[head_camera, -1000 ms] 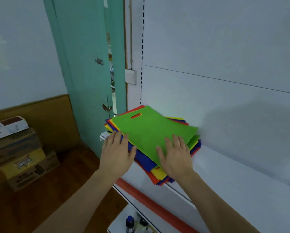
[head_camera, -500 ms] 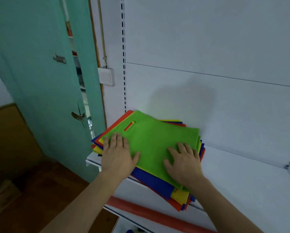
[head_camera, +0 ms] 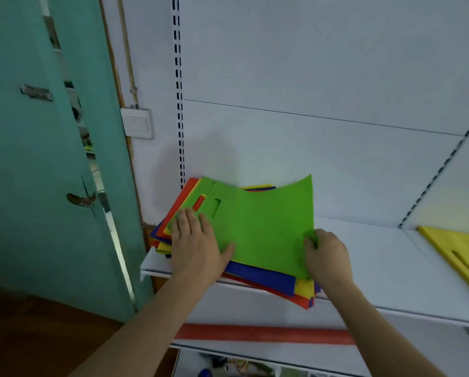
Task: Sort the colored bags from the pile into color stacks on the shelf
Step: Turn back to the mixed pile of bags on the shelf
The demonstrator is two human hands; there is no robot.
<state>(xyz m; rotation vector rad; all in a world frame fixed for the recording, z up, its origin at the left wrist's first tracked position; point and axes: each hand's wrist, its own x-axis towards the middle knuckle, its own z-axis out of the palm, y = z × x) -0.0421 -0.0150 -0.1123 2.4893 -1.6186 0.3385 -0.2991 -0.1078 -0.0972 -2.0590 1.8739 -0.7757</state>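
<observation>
The right hand [head_camera: 326,257] pinches the near right edge of the top green bag [head_camera: 266,227], lifting it off the pile [head_camera: 268,281] at the shelf's [head_camera: 377,240] left end; the left hand [head_camera: 198,240] lies flat, fingers straight, apparently pressing the pile down. A yellow bag [head_camera: 459,251] lies well apart, rightward

Shop or stockroom — white slotted-upright shelving [head_camera: 364,235], teal door [head_camera: 37,186].
</observation>
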